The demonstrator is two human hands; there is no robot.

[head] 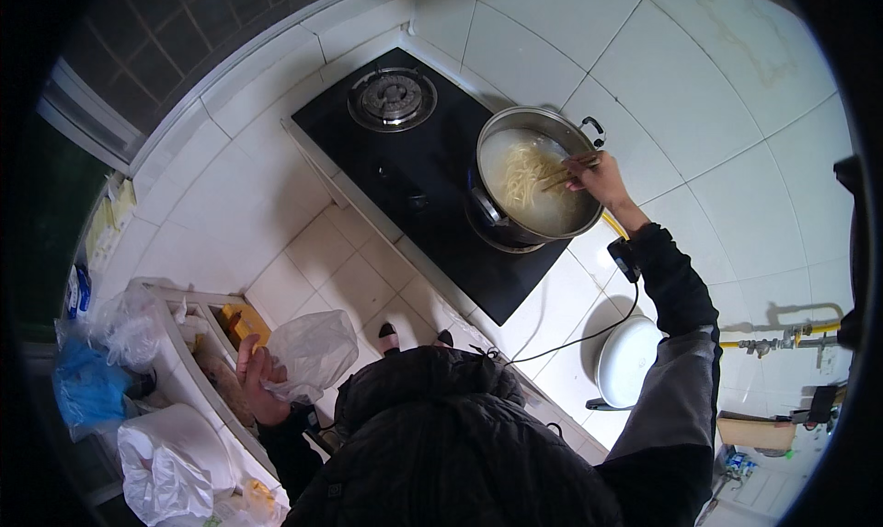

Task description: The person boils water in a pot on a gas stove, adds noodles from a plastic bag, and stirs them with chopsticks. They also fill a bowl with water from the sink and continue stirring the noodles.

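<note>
My right hand [599, 180] grips a pair of chopsticks [556, 177] over a deep metal pot [537, 115]. Their tips reach into pale noodles [522, 173] that lie in cloudy liquid inside it. The pot stands on the near burner of a black glass gas stove [441, 203]. Down at the left, my left hand [259, 382] has a thin clear plastic bag [319, 351] hanging from it, which looks empty. The fingers are partly curled about the bag's edge.
At the far end of the stove is a bare burner [392, 99]. A white lidded pan [626, 361] with a black handle sits on the tiled counter at right. Plastic bags [169, 458] and a blue bag [86, 382] crowd the left ledge. A yellow gas pipe [821, 327] runs along the wall.
</note>
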